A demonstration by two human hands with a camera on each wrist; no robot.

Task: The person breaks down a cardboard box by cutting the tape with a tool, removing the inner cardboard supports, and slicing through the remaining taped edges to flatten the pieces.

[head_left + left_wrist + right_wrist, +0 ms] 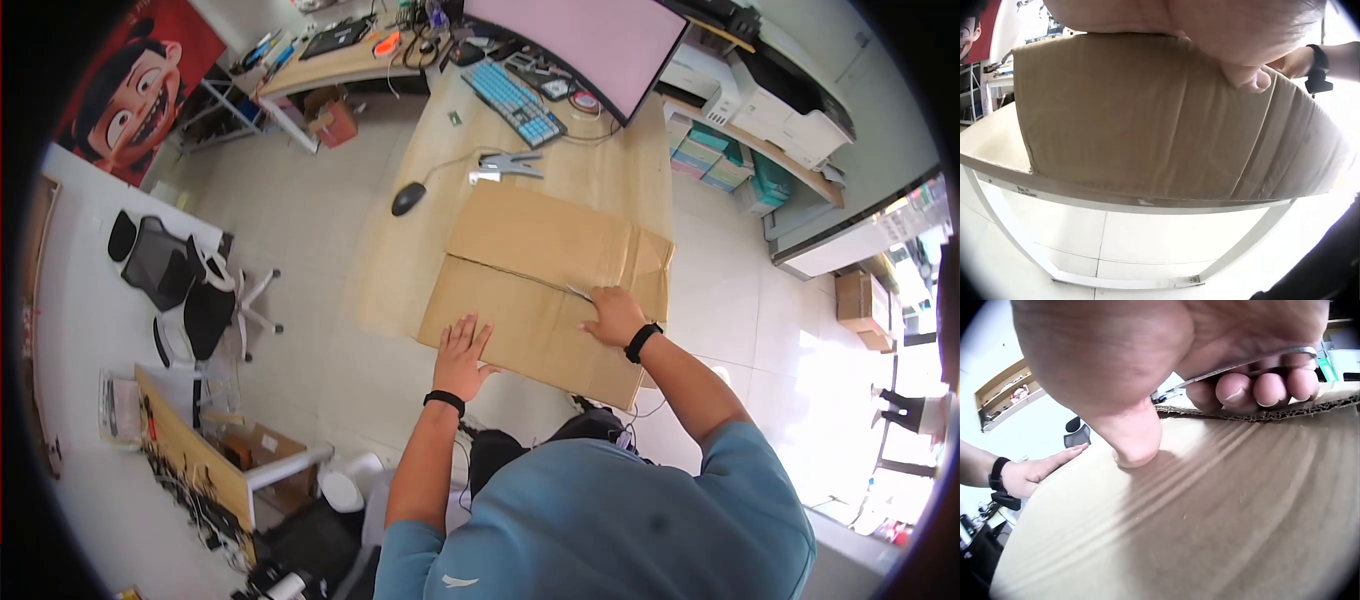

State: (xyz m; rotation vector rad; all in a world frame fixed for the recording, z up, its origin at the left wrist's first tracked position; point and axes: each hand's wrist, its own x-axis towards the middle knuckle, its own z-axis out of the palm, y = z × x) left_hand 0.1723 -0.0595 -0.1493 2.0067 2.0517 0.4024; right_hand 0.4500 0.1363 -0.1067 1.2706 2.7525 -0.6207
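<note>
A brown cardboard box lies on the wooden desk, its top flaps meeting along a seam. My left hand rests on the near left part of the top, fingers straight. In the left wrist view its thumb reaches over the box's near side. At the right part of the seam, my right hand grips a slim silver metal tool with a pointed end; the palm and fingers hide much of it. The right thumb touches the cardboard near the flap's corrugated edge.
Beyond the box lie a grey metal stapler-like tool, a black mouse, a blue keyboard and a large monitor. An office chair stands to the left. A white printer sits on the right shelf.
</note>
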